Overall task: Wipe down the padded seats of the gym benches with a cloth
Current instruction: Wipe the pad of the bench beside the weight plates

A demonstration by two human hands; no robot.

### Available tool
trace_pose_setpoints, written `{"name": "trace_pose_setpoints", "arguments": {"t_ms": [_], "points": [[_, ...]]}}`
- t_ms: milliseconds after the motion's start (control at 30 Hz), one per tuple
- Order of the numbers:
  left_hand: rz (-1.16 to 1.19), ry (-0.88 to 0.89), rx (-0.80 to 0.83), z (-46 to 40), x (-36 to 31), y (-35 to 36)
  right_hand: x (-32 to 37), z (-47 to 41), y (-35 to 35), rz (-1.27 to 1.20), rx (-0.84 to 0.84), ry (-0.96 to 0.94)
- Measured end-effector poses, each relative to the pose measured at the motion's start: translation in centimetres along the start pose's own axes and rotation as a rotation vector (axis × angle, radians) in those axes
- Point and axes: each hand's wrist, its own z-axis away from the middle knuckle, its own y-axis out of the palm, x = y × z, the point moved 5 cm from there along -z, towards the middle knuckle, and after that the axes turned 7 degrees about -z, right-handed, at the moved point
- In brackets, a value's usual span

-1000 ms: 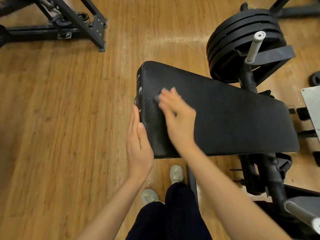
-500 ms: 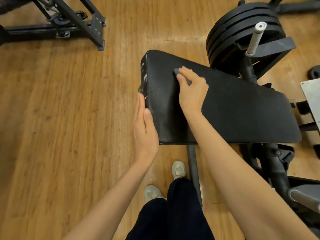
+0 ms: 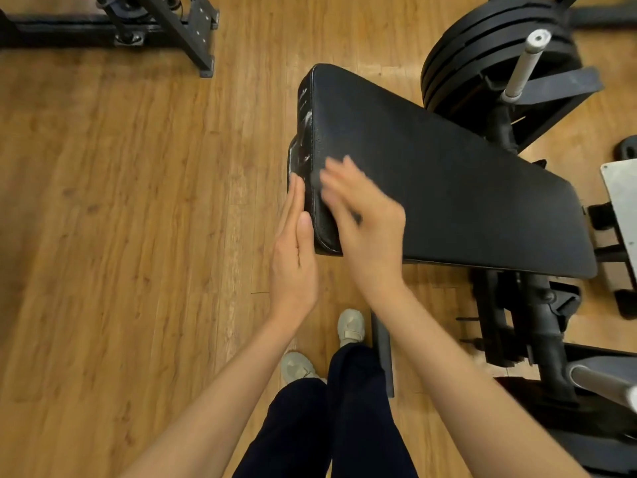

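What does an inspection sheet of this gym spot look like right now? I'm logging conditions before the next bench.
Surface: black padded seat, scuffed pale at its near end.
Job's things: cloth barely visible under the blurred right hand; cannot confirm its state.
Clutter: nothing seen on the pad.
Hands: left hand flat against the seat's end, fingers straight; right hand on the pad near that end, grip unclear.
Cables: nothing seen.
Surroundings: wooden floor, stacked weight plates, black rack frame, silver bar.
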Motion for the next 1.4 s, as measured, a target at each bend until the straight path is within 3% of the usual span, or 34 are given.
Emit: {"name": "trace_pose_setpoints", "arguments": {"t_ms": [100,300,467,600,700,867,1133,1267,1400], "points": [[-0.005,0.015,-0.003,-0.1,0.2,0.0,1.0,5.7,-1.2,0.019,0.104,-0.121],[0.008,-0.006,-0.027,0.1,0.0,0.4,-0.2,-1.5,0.6,-0.028,0.007,-0.009],[0.000,-0.008,-0.050,-0.1,0.3,0.5,-0.9,6.3,-2.9,0.022,0.159,-0.238],[0.013,-0.036,-0.069,0.2,0.2,0.8,-0.5,3.5,-0.9,-0.006,0.101,-0.253],[0.010,-0.028,-0.065,0.1,0.2,0.7,-0.4,2.4,-0.5,-0.038,0.175,-0.295],[0.038,-0.078,-0.058,0.4,-0.5,0.5,-2.6,4.6,-3.7,-0.034,0.074,-0.103],[0.070,-0.093,-0.030,0.3,-1.1,0.2,-0.6,-4.7,0.0,-0.075,-0.041,0.062],[0.099,-0.092,-0.061,-0.5,-1.6,0.6,0.5,-2.0,0.1,-0.019,0.045,0.028],[0.097,-0.099,-0.093,-0.4,-1.5,1.4,-0.2,-10.1,2.8,0.054,0.031,-0.018]]}}
